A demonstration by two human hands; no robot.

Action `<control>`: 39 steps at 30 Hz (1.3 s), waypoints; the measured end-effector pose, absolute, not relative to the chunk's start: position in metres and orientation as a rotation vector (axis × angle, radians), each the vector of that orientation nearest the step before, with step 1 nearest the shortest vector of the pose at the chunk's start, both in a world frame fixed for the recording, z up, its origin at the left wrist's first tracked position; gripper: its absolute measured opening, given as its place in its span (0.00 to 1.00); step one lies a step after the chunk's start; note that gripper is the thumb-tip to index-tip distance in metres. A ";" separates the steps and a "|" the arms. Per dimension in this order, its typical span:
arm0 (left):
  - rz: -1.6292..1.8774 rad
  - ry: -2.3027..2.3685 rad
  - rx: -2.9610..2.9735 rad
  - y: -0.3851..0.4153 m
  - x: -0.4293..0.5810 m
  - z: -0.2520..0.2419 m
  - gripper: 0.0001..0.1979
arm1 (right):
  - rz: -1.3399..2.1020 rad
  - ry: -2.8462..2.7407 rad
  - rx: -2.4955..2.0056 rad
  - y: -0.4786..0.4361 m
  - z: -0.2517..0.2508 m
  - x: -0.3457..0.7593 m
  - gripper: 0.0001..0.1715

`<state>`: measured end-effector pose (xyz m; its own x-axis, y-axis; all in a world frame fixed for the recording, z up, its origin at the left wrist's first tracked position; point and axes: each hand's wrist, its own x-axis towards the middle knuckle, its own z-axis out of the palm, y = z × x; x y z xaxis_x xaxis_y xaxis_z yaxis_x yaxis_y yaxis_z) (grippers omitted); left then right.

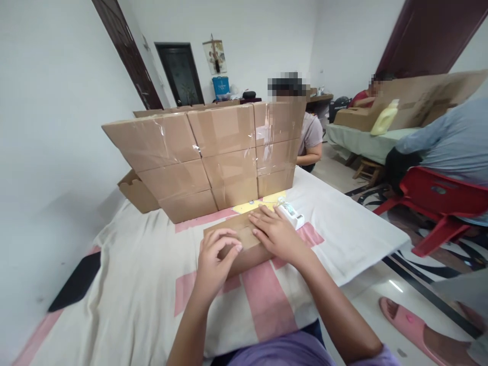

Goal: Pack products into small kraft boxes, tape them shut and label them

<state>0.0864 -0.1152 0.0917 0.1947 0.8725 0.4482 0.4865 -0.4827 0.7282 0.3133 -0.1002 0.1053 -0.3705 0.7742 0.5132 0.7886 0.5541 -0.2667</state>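
A low brown cardboard box [247, 249] lies in front of me on the table. My right hand [279, 235] rests flat on its right part, fingers stretched out over the top. At the left end of the box my left hand [214, 256] is curled, with thumb and forefinger tips together; whatever may be between them is too small to make out. Just beyond my right hand sits a white tape dispenser [293, 215], partly covered by that hand. A yellow sheet [246, 206] lies behind the box.
Taped cardboard boxes [229, 152] form a wall across the table. An open carton [138, 192] stands at its left, and a dark flat object [76, 281] lies near the left wall. A co-worker [310, 134] sits behind the stack. To the right is a red chair [444, 198].
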 end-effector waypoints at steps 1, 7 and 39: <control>1.190 1.259 2.034 -0.115 0.086 0.093 0.10 | -0.014 -2.231 -1.264 -0.096 0.101 0.313 0.23; 0.979 1.271 1.998 -0.099 0.084 0.124 0.08 | 0.021 -2.194 -1.291 -0.091 0.081 0.315 0.25; 0.387 1.440 2.110 -0.036 0.069 0.127 0.24 | 0.057 -2.171 -1.273 -0.088 0.083 0.318 0.25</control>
<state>0.0687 -0.0360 0.1265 0.3847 0.9205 -0.0688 0.7619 -0.2745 0.5867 0.3181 -0.0883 0.0832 -0.3481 0.8033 0.4833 0.7766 0.5359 -0.3313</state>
